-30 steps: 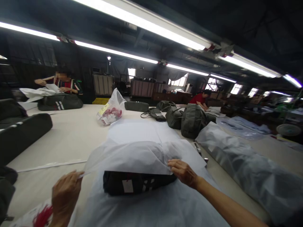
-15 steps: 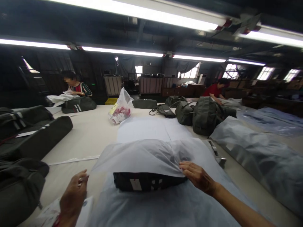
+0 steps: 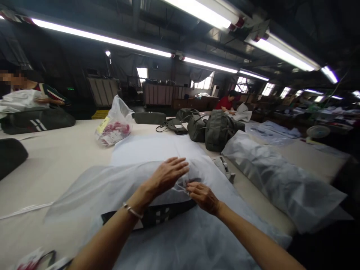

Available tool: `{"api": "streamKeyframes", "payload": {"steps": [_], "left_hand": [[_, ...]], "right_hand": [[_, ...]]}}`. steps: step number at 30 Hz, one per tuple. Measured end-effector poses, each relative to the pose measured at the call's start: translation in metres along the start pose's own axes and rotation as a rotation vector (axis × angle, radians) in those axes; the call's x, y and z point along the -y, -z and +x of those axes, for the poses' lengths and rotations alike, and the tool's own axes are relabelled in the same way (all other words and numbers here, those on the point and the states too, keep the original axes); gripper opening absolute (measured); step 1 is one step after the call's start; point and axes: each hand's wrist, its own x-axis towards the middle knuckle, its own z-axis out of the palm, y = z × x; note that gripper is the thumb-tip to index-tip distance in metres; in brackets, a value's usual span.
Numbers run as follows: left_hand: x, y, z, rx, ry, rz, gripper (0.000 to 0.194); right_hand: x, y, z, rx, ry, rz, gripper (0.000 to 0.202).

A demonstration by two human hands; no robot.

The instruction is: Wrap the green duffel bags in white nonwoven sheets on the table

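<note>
A dark green bag with white stripes (image 3: 161, 215) lies in front of me, partly covered by a translucent plastic bag (image 3: 107, 180). My right hand (image 3: 204, 195) pinches the plastic, gathering it in creases near the dark bag's right end. Just above and left of it, my left hand (image 3: 168, 172) reaches across over the plastic, fingers stretched out and nearly together. Whether its fingertips press on the plastic is hard to tell. My left forearm hides part of the dark bag. Under these lies a stack of bluish-white plastic bags (image 3: 180, 243).
A clear bag with red items (image 3: 115, 129) stands on the table (image 3: 64, 150). Dark green bags (image 3: 218, 129) sit at the back right, beside a long plastic-wrapped bundle (image 3: 270, 176). Two co-workers, one at left (image 3: 50, 93) and one in red (image 3: 225, 103), work across the table.
My left hand has come from the left side of the table across to beside my right hand. The right hand keeps its pinch on the plastic. The view has turned right.
</note>
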Motion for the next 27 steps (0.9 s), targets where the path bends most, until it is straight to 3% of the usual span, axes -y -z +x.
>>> {"api": "streamKeyframes", "payload": {"steps": [3,6,9,12,18,22,24,27], "left_hand": [[0.024,-0.061,0.005,0.340,-0.217,0.025,0.027],[0.043,-0.081,-0.016,0.537,-0.304,0.132,0.039],[0.047,-0.079,-0.028,0.530,-0.310,0.159,0.044],[0.042,-0.078,-0.029,0.521,-0.313,0.137,0.041],[0.036,-0.090,-0.036,0.493,-0.264,0.052,0.044],[0.044,-0.098,-0.039,0.491,-0.253,-0.034,0.045],[0.048,-0.101,-0.039,0.489,-0.261,-0.030,0.044],[0.051,-0.103,-0.039,0.481,-0.306,0.078,0.043]], "right_hand": [[0.001,-0.006,-0.005,-0.004,-0.035,-0.027,0.017],[0.008,-0.006,-0.019,0.027,-0.064,-0.020,0.020],[0.022,0.003,-0.034,0.036,-0.128,0.050,0.020],[0.036,0.010,-0.032,0.029,-0.276,0.099,0.021],[0.040,-0.002,-0.017,0.136,-0.523,0.168,0.021],[0.071,0.013,-0.067,0.094,-0.858,0.240,0.026],[0.106,0.026,-0.110,0.040,-1.048,0.191,0.029],[0.178,0.038,-0.186,-0.042,-1.382,0.128,0.041]]}}
